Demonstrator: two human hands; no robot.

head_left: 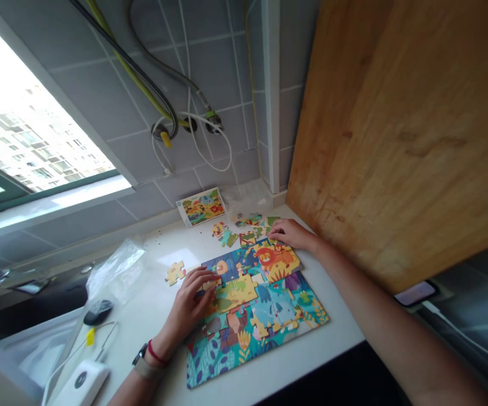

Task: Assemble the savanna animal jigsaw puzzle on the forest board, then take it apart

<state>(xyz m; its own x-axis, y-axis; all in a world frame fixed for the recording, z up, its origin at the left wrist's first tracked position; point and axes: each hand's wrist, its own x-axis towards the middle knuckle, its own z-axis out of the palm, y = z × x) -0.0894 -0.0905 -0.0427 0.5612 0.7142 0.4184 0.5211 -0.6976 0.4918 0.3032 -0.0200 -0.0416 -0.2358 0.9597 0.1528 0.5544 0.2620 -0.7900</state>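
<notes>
A colourful animal jigsaw puzzle [231,361] lies on the white counter, with a lion, an elephant and plants in its picture. My left hand [193,299] rests on its left side, fingers stretched out and apart. At its upper right, by the lion, is my right hand [288,232]. Its fingers are bent and drawn together at the board's top edge; what lies under their tips is hidden. Just beyond them is a heap of loose puzzle pieces [248,238]. Left of the board sits a yellow puzzle piece [175,273], near my left hand.
A picture card [202,207] leans by the tiled wall, beside a clear plastic wrapper [248,197]. Further left are a crumpled plastic bag [117,268], a black mouse-like object [98,312] and a white device [84,383]. A wooden panel [396,124] rises at right, near a phone [416,293].
</notes>
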